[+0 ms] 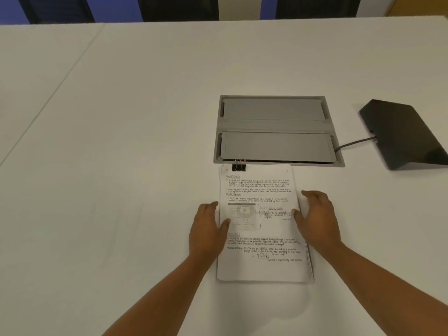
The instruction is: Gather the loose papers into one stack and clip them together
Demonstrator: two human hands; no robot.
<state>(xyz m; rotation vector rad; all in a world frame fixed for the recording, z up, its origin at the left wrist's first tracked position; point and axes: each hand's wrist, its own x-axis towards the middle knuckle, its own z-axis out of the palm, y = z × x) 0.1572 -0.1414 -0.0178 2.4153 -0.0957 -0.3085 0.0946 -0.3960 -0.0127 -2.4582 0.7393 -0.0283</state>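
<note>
White table (121, 141), head view: your paper stack (261, 241) lies just below the grey cable hatch (276, 128), binder clip (238, 166) on its top-left edge. Left hand (206, 229) and right hand (317, 219) flank the stack, fingers loose, thumbs touching its edges, grasping nothing.

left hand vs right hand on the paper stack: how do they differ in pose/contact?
The left hand sits at the paper stack's left edge, thumb lying on the top sheet; the right hand is at the right edge, only its thumb tip reaching the sheet. The left hand's fingers curl down by the edge; the right hand's spread open, pointing away from the camera. Both are open, gripping nothing, flanking a stack already held by a binder clip.
</note>
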